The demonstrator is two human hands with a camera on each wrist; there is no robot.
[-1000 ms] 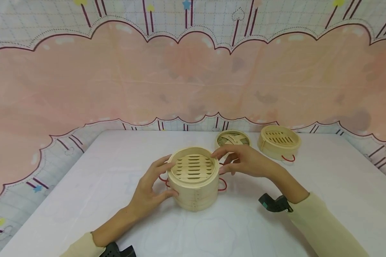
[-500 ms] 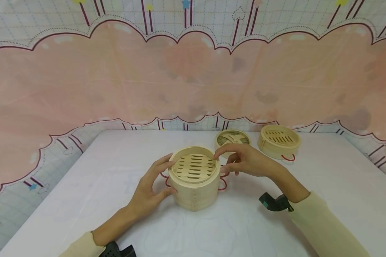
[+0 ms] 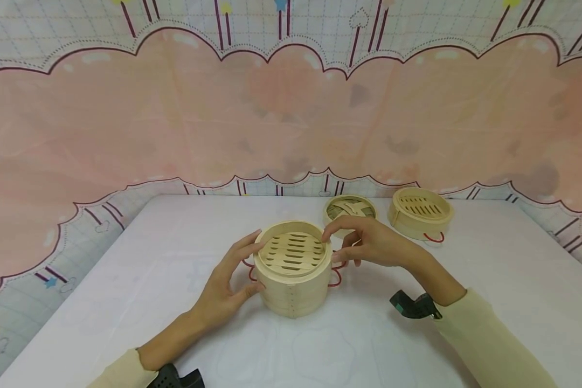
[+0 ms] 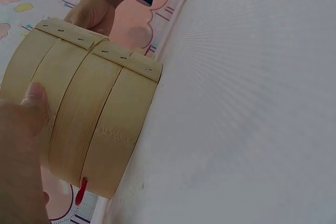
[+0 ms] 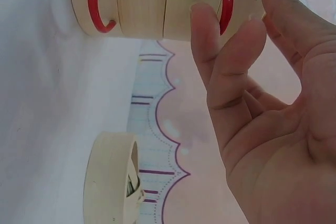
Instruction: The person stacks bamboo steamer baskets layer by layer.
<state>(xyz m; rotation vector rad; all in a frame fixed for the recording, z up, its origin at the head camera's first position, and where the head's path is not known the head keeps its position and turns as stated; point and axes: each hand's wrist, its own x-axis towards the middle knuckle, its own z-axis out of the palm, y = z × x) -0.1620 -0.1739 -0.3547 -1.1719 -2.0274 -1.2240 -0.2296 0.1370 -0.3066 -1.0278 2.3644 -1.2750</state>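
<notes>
Two bamboo steamer baskets stand stacked at the middle of the table in the head view, the slatted upper basket (image 3: 293,269) on the lower basket (image 3: 293,304). My left hand (image 3: 225,280) grips the upper basket from the left, fingers over its rim. In the left wrist view the left thumb (image 4: 34,95) presses its side wall. At the right my right hand (image 3: 368,242) holds the upper rim between fingers and thumb. The right wrist view shows red loop handles on both tiers, the lower handle (image 5: 93,3) and the upper handle (image 5: 227,3), beside the right fingers.
Behind the right hand lies a round woven bamboo lid (image 3: 349,205), partly hidden. Another slatted steamer basket (image 3: 419,213) with a red handle stands at the back right. A patterned cloth (image 3: 271,124) hangs behind the white table (image 3: 174,226).
The upper basket has shifted slightly to the right, and its right red handle shows more below the right hand. The right fingers have moved slightly with it. The left hand keeps its grip.
</notes>
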